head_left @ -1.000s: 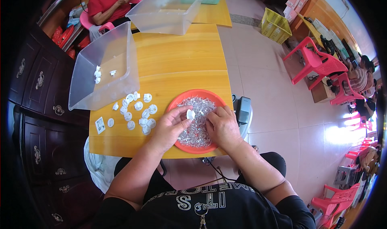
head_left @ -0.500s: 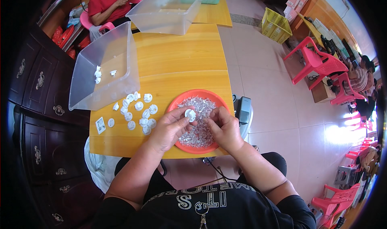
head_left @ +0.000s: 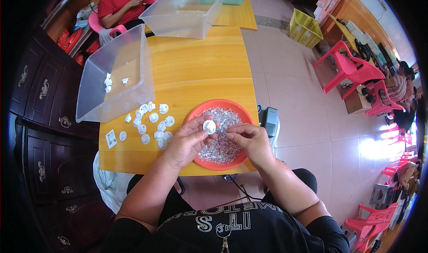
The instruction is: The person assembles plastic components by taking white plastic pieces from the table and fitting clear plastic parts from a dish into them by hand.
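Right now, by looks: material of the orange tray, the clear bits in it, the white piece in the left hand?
Orange tray: likely moulded plastic, satin; even colour, smooth rim.
Clear bits: plastic or glass, glossy; see-through with bright glints, too small to settle.
White piece in the left hand: probably rigid plastic, finish unclear; uniform white, round outline.

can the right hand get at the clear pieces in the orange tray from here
Likely yes: the right hand is over the orange tray, with clear pieces lying uncovered close by.
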Demonstrator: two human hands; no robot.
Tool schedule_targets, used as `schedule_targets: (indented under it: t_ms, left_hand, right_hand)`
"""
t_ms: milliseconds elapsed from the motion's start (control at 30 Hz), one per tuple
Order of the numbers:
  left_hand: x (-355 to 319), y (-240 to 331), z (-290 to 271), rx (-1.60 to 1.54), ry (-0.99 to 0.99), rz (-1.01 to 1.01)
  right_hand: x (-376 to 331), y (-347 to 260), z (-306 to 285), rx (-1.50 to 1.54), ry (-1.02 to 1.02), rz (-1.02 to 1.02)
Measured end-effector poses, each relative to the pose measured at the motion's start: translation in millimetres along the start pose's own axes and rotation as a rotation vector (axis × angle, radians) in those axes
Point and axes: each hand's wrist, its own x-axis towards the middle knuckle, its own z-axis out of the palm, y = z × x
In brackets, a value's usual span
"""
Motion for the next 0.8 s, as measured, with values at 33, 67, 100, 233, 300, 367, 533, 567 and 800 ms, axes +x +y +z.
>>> schedule_targets:
  t_ms: [33,67,100,233,300,367,533,567,800]
  left_hand:
    - [0.1,0.5,1.0,0.0,0.0,-0.001]
    - [-0.1,1.7,2.8,-0.046,0.006,0.001]
    - [-0.6,3.0,3.9,-0.09,0.014,0.004]
    - [-0.5,-3.9,-5.8,-0.018,-0.034,0.058]
    - [-1.3,-2.5,-1.6,-0.03,-0.022,0.043]
    - [-0.8,-0.4,1.4,-0.049,-0.016,0.022]
    - [-2.1,0.2,1.5,-0.056,-0.033,-0.004]
    - [-2.0,-0.6,0.0,-0.046,-0.057,-0.003]
    - [-2.3,-1.2,1.9,0.0,-0.112,0.01]
  right_hand:
    - [-0.3,0.1,0.1,0.012,0.004,0.021]
    - [-0.5,1.1,0.0,0.012,0.005,0.021]
    - [-0.5,1.9,0.3,-0.012,0.004,-0.015]
    - [-3.1,-2.0,5.6,0.122,0.011,0.022]
    - [-4.4,0.8,8.6,0.171,0.019,-0.029]
    - [-6.2,1.9,9.8,0.218,0.029,-0.081]
    - [-12.8,-4.7,10.5,0.1,-0.005,-0.103]
    - [-13.1,-3.7,10.9,0.101,-0.004,-0.103]
    - [-15.2,-3.3,15.2,0.133,-0.009,-0.116]
